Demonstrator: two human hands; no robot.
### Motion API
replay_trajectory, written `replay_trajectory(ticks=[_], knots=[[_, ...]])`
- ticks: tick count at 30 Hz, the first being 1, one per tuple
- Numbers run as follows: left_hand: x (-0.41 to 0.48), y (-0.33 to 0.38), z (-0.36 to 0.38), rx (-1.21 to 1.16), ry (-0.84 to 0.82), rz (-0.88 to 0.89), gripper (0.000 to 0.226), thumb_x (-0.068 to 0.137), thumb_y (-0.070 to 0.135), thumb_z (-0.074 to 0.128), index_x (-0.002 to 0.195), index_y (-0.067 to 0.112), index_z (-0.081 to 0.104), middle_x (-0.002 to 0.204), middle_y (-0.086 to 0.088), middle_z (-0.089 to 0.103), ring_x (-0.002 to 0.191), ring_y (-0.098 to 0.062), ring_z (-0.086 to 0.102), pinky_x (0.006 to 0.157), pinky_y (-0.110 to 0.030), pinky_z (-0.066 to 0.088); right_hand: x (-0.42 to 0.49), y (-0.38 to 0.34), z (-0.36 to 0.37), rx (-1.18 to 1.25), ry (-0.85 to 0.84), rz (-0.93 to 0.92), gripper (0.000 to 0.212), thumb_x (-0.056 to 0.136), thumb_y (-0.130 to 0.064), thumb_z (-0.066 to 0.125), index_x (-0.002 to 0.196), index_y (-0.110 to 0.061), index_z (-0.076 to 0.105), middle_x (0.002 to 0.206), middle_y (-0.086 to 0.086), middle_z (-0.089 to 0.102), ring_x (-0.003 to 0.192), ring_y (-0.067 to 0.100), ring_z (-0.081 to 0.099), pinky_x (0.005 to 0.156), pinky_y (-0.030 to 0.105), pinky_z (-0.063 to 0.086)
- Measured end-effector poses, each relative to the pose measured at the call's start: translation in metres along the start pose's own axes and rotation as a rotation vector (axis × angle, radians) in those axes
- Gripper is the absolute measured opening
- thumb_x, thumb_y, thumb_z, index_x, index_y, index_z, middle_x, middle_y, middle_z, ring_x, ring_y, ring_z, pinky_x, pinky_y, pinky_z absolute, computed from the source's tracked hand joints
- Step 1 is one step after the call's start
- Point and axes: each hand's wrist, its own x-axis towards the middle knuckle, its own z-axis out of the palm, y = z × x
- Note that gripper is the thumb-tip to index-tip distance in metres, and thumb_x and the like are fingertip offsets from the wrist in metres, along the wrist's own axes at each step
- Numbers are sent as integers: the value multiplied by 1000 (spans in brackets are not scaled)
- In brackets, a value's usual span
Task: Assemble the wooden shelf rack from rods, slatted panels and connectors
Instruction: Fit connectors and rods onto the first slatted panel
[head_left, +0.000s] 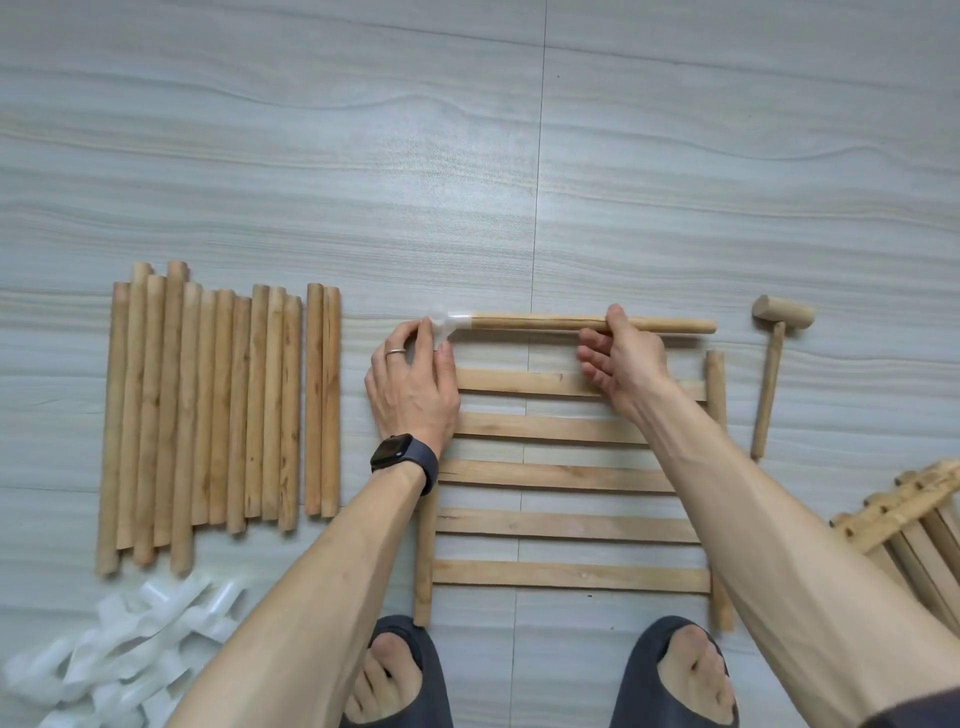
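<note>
A slatted wooden panel (566, 525) lies flat on the floor in front of my feet. Along its far edge lies a wooden rod (540, 322) with a translucent white connector (445, 326) on its left end. My left hand (413, 384) pinches that connector at the panel's far left corner. My right hand (623, 358) grips the rod near its middle, thumb on top, the other fingers spread below it. A row of loose rods (208, 405) lies to the left.
A pile of white plastic connectors (119, 654) sits at the lower left. A small wooden mallet (774, 364) lies to the right of the panel. More slatted panels (914, 514) are stacked at the right edge. My two feet in dark slippers stand at the bottom.
</note>
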Motion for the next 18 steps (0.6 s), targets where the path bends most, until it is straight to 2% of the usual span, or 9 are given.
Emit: replay_trajectory(ticks=[5, 12, 18], knots=[[0, -6, -2, 0, -9, -14, 39, 103, 35, 46, 136, 18, 59, 138, -1, 52, 120, -27, 48, 99, -42, 38, -3, 4, 3, 67, -27, 37, 25, 104, -35, 56, 93, -13, 58, 59, -3, 71, 47, 7, 65, 43, 20, 50], [6, -14, -6, 35, -27, 69, 40, 103, 36, 45, 134, 14, 59, 135, -3, 53, 118, -26, 47, 95, -43, 40, -1, 0, 4, -10, -71, -19, 31, 101, -41, 60, 91, -12, 64, 61, -7, 71, 51, 5, 66, 45, 19, 51], [7, -12, -10, 68, -47, 80, 39, 104, 34, 46, 133, 12, 59, 134, -6, 54, 118, -28, 48, 94, -44, 40, -1, 4, 2, -17, -104, 5, 34, 101, -42, 60, 99, -9, 65, 68, -5, 75, 67, 13, 75, 56, 27, 59]])
